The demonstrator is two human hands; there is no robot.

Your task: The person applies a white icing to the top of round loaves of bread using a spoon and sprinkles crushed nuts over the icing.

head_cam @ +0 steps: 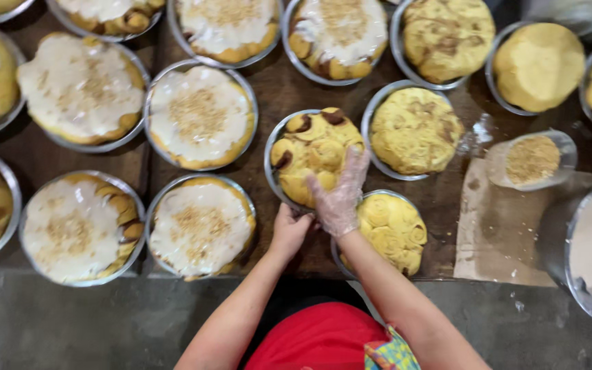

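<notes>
The left hand (289,229) grips the near edge of a round metal pan (273,154) in the middle of the bench (282,89). In the pan sits a plain yellow swirl bun (309,147). The right hand (340,192), in a clear plastic glove, lies flat and open on top of the bun. Pans of iced buns (201,116) sit to the left. A cup of crumbs (532,161) stands to the right.

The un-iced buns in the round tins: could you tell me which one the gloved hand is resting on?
The centre tin with dark-swirled buns, under the gloved right hand.
</notes>
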